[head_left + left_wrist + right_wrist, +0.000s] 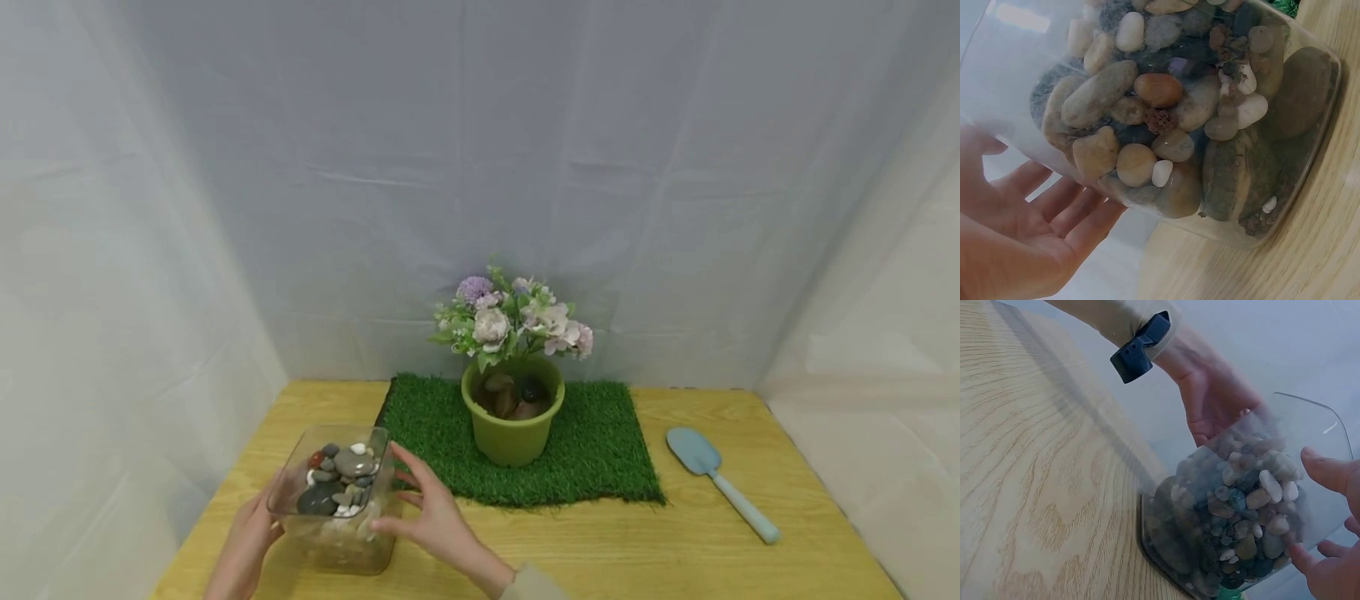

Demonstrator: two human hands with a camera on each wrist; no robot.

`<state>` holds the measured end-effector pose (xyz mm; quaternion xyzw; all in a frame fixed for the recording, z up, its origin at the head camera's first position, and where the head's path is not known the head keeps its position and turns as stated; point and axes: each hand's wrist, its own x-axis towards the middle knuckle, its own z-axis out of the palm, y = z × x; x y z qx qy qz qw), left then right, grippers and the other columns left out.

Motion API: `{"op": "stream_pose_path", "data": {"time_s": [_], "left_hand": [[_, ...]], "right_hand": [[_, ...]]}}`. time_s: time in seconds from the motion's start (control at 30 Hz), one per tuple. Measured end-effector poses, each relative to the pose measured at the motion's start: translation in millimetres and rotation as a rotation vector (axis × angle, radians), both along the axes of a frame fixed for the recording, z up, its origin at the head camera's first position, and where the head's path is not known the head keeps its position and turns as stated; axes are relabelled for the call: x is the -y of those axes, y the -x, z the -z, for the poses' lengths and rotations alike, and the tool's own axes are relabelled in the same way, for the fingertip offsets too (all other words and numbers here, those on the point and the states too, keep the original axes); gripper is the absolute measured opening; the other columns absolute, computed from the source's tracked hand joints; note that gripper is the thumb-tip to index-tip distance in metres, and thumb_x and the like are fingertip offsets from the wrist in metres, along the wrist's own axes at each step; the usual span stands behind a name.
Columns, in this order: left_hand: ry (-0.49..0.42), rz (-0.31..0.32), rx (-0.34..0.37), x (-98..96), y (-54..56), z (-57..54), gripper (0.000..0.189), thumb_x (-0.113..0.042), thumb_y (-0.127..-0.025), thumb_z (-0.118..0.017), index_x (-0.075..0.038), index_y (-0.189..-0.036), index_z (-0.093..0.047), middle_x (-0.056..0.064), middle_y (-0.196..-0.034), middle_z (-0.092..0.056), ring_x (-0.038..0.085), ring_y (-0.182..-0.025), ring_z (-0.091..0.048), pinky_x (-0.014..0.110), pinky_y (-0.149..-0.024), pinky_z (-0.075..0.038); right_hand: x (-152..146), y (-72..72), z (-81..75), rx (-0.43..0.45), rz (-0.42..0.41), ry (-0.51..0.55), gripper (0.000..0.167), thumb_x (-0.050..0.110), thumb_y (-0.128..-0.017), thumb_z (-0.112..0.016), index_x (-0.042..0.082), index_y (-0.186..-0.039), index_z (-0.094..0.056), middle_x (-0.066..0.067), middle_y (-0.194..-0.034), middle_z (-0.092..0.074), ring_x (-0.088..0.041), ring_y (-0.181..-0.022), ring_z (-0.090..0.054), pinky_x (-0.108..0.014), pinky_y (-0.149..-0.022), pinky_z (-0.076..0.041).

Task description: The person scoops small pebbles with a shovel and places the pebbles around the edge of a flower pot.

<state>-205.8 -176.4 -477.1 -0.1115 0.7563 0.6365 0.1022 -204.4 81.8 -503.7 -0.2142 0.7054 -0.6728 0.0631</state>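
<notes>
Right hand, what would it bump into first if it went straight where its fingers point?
The clear box of stones. The right hand's fingertips seem to be right at its side, though exact touch is hard to tell.

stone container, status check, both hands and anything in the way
Left hand, right hand touching opposite sides. Clear container open-topped, stones inside. Nothing seen blocking either hand; trowel off to the right.

No lettering, label or number can be read anywhere.
</notes>
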Motion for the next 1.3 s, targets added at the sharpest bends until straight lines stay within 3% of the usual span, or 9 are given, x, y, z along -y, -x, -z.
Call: {"op": "stream_pose_path", "data": {"time_s": [0.17,0.23,0.4,0.43,0.47,0.8,0.93,1.1,1.3], "left_hand": [[0.011,-0.001,-0.007,0.5,-0.8,0.1,0.086,-0.061,-0.106,-0.024,0.007,-0.158,-0.015,0.03,-0.164,-0.009,0.046,-0.15,-0.015,0.064,-0.119,-0.021],[0.02,0.0,-0.028,0.1,-2.2,0.3,0.083,-0.059,-0.107,-0.024,0.007,-0.157,-0.019,0.029,-0.164,-0.014,0.038,-0.146,-0.032,0.063,-0.118,-0.024],[0.072,0.015,-0.059,-3.1,-5.9,0.3,0.08,-0.054,-0.108,-0.024,0.01,-0.155,-0.024,0.032,-0.161,-0.023,0.039,-0.14,-0.041,0.061,-0.116,-0.03],[0.08,0.018,-0.058,-4.0,-6.5,0.3,0.08,-0.054,-0.109,-0.024,0.011,-0.154,-0.024,0.032,-0.16,-0.023,0.04,-0.14,-0.041,0.061,-0.116,-0.031],[0.086,0.026,-0.053,-5.2,-6.8,-0.2,0.08,-0.054,-0.109,-0.022,0.012,-0.155,-0.022,0.033,-0.16,-0.022,0.049,-0.144,-0.03,0.061,-0.116,-0.03],[0.059,0.027,-0.049,-18.4,-11.1,1.7,0.079,-0.052,-0.109,-0.027,0.013,-0.153,-0.023,0.035,-0.16,-0.019,0.051,-0.145,-0.027,0.062,-0.115,-0.031],[0.069,0.051,-0.06,-24.2,-13.4,2.1,0.077,-0.05,-0.11,-0.028,0.013,-0.153,-0.023,0.036,-0.16,-0.016,0.054,-0.145,-0.024,0.065,-0.113,-0.033],[0.072,0.051,-0.085,-34.4,-16.4,2.4,0.07,-0.044,-0.111,-0.028,0.014,-0.152,-0.026,0.036,-0.158,-0.022,0.055,-0.143,-0.029,0.066,-0.109,-0.037],[0.075,0.04,-0.14,-50.6,-19.5,5.2,0.06,-0.034,-0.112,-0.031,0.013,-0.15,-0.034,0.036,-0.155,-0.032,0.053,-0.138,-0.038,0.066,-0.104,-0.042]], "right_hand": [[0.1,-0.4,-1.3,0.007,0.003,-0.004,0.089,0.016,-0.087,-0.082,0.027,-0.159,-0.032,-0.006,-0.163,-0.033,-0.031,-0.141,-0.045,-0.031,-0.108,-0.047],[-1.3,-0.7,-1.9,0.01,-0.001,-0.007,0.089,0.017,-0.086,-0.082,0.029,-0.159,-0.032,-0.004,-0.163,-0.033,-0.03,-0.141,-0.045,-0.032,-0.109,-0.046],[-8.6,-2.0,-2.2,0.016,-0.025,0.013,0.09,0.017,-0.086,-0.082,0.031,-0.159,-0.031,-0.001,-0.163,-0.032,-0.03,-0.142,-0.044,-0.039,-0.113,-0.043],[-10.0,-2.3,-2.0,0.018,-0.03,0.018,0.09,0.017,-0.086,-0.082,0.031,-0.159,-0.031,-0.001,-0.163,-0.032,-0.03,-0.142,-0.043,-0.041,-0.113,-0.042],[-11.4,-2.5,-1.6,0.021,-0.034,0.021,0.089,0.017,-0.087,-0.082,0.031,-0.159,-0.031,0.0,-0.163,-0.032,-0.031,-0.142,-0.043,-0.041,-0.113,-0.042],[-26.7,-2.9,5.1,-0.01,-0.049,0.032,0.09,0.019,-0.086,-0.082,0.03,-0.159,-0.031,-0.003,-0.162,-0.033,-0.03,-0.144,-0.04,-0.044,-0.115,-0.039],[-34.7,-2.4,8.4,-0.037,-0.061,0.049,0.095,0.016,-0.083,-0.085,0.031,-0.16,-0.029,-0.003,-0.161,-0.033,-0.028,-0.145,-0.038,-0.038,-0.116,-0.038],[-45.5,-4.9,8.9,-0.051,-0.079,0.063,0.098,0.015,-0.082,-0.085,0.031,-0.16,-0.028,-0.002,-0.162,-0.033,-0.026,-0.146,-0.037,-0.031,-0.117,-0.037],[-61.3,-9.8,9.4,-0.062,-0.097,0.065,0.099,0.015,-0.085,-0.083,0.03,-0.162,-0.024,-0.006,-0.16,-0.032,-0.029,-0.147,-0.034,-0.035,-0.118,-0.034]]}}
